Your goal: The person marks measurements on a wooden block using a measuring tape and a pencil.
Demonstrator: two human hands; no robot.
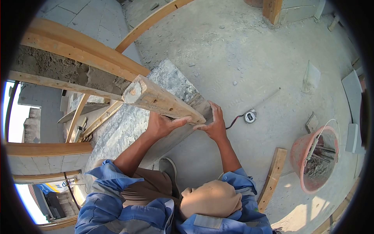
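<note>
Both bare forearms reach forward, blue sleeves rolled; left hand (161,125) curls upward, right hand (213,124) spreads flat, fingers extended.

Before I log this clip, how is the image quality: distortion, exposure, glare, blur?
Head view: strong fisheye, black corners, and the long plank bows. Daylight is hard; the openings at far left are blown out. A sun patch lies on the floor near the bucket. The left hand, right hand and wooden beam are sharp, with no motion blur.
</note>
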